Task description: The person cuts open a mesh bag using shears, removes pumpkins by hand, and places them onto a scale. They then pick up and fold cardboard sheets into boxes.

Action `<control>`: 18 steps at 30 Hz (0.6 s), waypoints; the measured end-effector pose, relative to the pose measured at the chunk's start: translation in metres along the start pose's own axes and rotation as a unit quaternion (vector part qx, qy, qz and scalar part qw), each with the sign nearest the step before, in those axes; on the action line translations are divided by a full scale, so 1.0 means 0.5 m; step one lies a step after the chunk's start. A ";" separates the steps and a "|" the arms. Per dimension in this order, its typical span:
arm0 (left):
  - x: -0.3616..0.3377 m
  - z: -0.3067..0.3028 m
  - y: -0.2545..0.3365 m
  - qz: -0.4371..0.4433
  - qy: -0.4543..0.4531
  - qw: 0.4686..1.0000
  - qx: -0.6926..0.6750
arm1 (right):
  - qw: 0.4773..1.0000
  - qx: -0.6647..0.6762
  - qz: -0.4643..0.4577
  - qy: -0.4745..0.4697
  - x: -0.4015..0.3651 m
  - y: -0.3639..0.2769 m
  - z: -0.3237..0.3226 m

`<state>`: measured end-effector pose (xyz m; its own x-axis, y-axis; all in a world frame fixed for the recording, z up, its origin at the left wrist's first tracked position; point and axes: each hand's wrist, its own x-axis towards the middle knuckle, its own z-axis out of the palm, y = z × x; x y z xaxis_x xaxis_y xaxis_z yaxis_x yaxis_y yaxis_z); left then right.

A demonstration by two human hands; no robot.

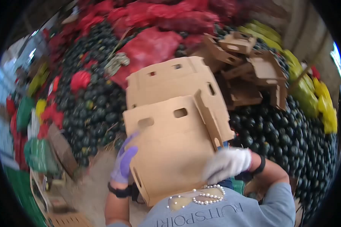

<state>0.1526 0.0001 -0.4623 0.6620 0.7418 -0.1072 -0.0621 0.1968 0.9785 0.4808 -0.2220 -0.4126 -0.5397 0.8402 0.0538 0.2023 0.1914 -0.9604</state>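
Note:
I hold a flat, unfolded cardboard box (pixel 174 128) up in front of my chest. My left hand (pixel 124 160), in a purple glove, grips its left edge. My right hand (pixel 226 163), in a white glove, presses on its lower right side, with fingers curled over the board. The box has cut handle slots and a raised flap on the right. Its lower edge rests against my grey shirt (pixel 223 210).
A large heap of dark green squash (pixel 288 132) fills the ground ahead. Red mesh sacks (pixel 155 41) lie on top at the back. Several folded cardboard boxes (pixel 254 68) sit upper right, with yellow sacks (pixel 318 98) beside them. Green sacks (pixel 39 155) stand at left.

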 end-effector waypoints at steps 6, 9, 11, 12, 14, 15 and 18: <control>0.061 0.013 -0.057 -0.037 -0.120 0.987 -0.101 | 0.922 0.014 0.206 0.329 -0.026 0.074 -0.085; 0.053 0.033 -0.062 0.016 -0.093 0.988 -0.123 | 0.908 0.198 0.072 0.362 -0.017 0.127 -0.063; 0.047 0.051 -0.064 0.024 -0.010 0.969 -0.246 | 0.864 0.141 0.083 0.476 -0.008 0.153 -0.054; 0.052 0.053 -0.069 0.109 0.041 0.993 -0.036 | 0.839 0.094 0.032 0.535 0.005 0.169 -0.040; 0.065 0.043 -0.083 0.195 0.085 0.961 0.177 | 0.842 0.023 0.015 0.539 0.008 0.154 -0.024; 0.060 0.023 -0.099 0.197 0.010 0.977 0.077 | 0.845 -0.051 -0.002 0.533 0.009 0.144 -0.020; 0.056 0.001 -0.113 0.168 -0.123 0.963 -0.171 | 0.882 0.217 0.022 0.417 -0.014 0.206 -0.039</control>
<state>0.1751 0.0092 -0.5203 0.7160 0.6340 0.2921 -0.5185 0.2030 0.8306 0.5212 -0.1982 -0.5068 0.2859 0.9580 0.0229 -0.2218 0.0894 -0.9710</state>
